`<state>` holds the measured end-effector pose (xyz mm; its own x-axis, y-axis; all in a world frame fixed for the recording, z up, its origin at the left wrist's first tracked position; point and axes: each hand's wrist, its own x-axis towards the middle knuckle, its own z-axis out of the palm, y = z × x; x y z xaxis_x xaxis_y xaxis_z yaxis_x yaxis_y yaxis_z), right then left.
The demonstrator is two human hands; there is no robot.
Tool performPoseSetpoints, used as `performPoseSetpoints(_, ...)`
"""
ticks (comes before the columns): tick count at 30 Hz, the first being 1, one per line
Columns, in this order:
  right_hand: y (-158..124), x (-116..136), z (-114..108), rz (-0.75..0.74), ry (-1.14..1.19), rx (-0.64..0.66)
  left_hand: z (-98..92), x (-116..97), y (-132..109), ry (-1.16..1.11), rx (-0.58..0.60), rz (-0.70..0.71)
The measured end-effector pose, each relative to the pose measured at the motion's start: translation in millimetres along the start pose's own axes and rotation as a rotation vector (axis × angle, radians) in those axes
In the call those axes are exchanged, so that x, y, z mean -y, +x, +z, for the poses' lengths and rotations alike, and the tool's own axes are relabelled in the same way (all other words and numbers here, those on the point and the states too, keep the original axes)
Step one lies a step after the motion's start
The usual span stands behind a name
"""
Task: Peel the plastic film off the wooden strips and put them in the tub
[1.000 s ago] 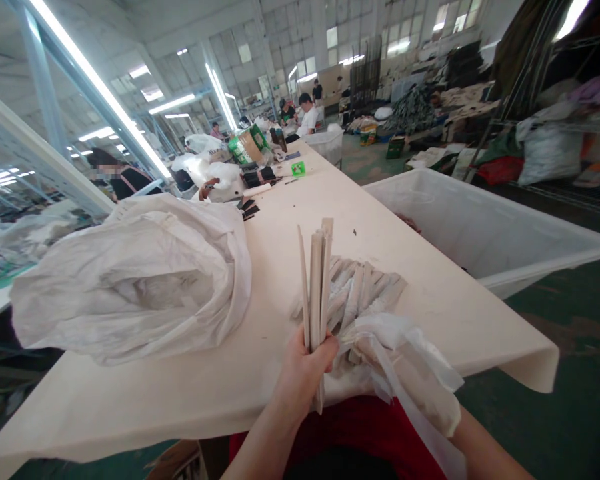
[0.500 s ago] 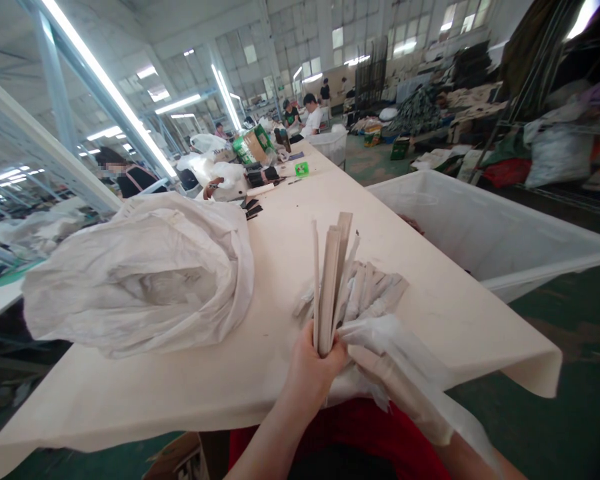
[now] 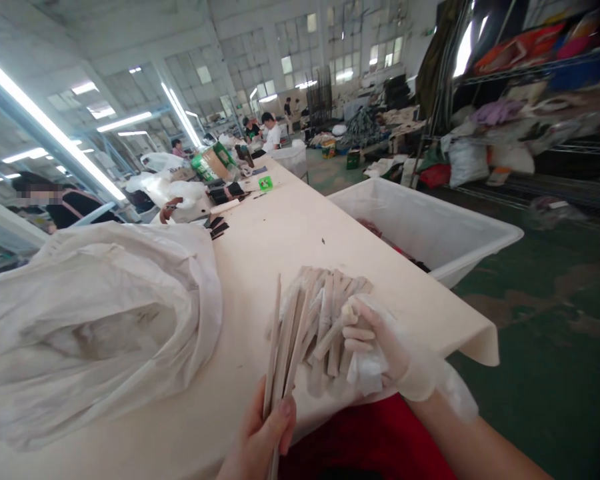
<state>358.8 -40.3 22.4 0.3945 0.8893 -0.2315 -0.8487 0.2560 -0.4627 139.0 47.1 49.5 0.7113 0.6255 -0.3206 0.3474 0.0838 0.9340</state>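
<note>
My left hand (image 3: 270, 423) is wrapped round several long, flat beige strips (image 3: 289, 340), which stand up from the fist near the table's front edge. My right hand (image 3: 373, 333), in a thin translucent glove, has its fingers curled round the end of a beige strip roll (image 3: 330, 339). Under and beside it lies a pile of similar beige rolled strips (image 3: 330, 287) on the pale tabletop (image 3: 280, 233).
A large white cloth sack (image 3: 180, 293) lies open on the left of the table. Beyond the right edge stands a white bin (image 3: 430, 220) with things inside. Farther back are a green basket (image 3: 265, 183), plastic bags and several people.
The view has turned to the right. My left hand has moved left and down with its strips. My right hand has come away from them and closed on a roll at the pile.
</note>
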Motion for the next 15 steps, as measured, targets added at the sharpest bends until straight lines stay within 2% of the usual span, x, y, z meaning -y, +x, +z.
performPoseSetpoints(3,0,3,4,0.102,0.146,0.031,-1.5,-5,-3,-0.033,0.036,-0.050)
performPoseSetpoints(5,1,3,4,0.108,0.165,0.029,-0.5,-5,-2,-0.041,0.045,-0.068)
performPoseSetpoints(11,0,2,9,-0.058,-0.019,-0.073,3.9,1,3,0.014,0.107,-0.076)
performPoseSetpoints(15,-5,1,18,-0.238,-0.267,-0.160,2.4,13,7,-0.030,0.155,-0.095)
